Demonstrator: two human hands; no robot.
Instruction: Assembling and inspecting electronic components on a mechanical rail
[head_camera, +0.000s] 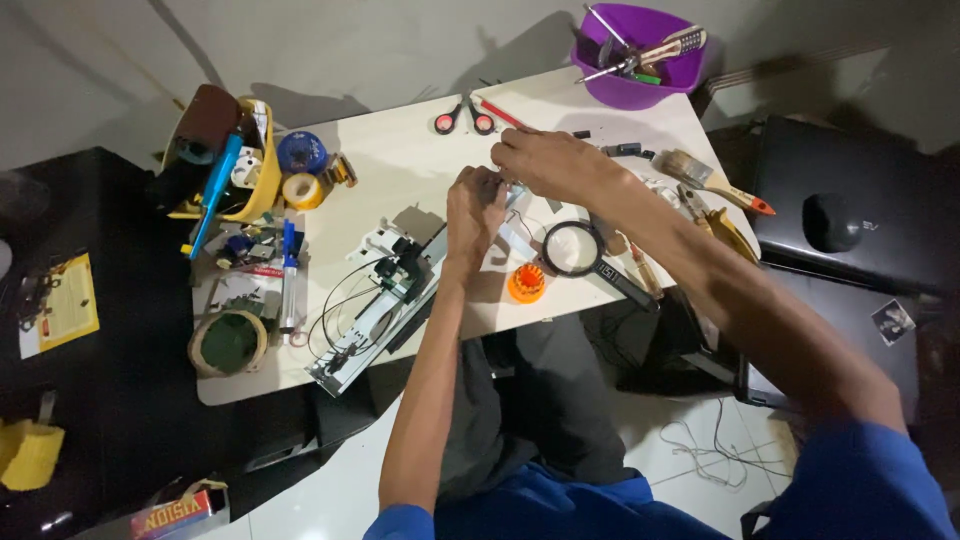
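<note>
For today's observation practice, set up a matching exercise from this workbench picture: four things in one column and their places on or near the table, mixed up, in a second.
Things:
1. purple bowl
2. scissors
3. magnifying glass
4. roll of tape

Places:
A. near the table's front left corner
B. far right corner, holding tools
C. far edge, beyond the hands
D. just below the right hand, beside an orange cap

Pairs: 1-B, 2-C, 3-D, 4-A
</note>
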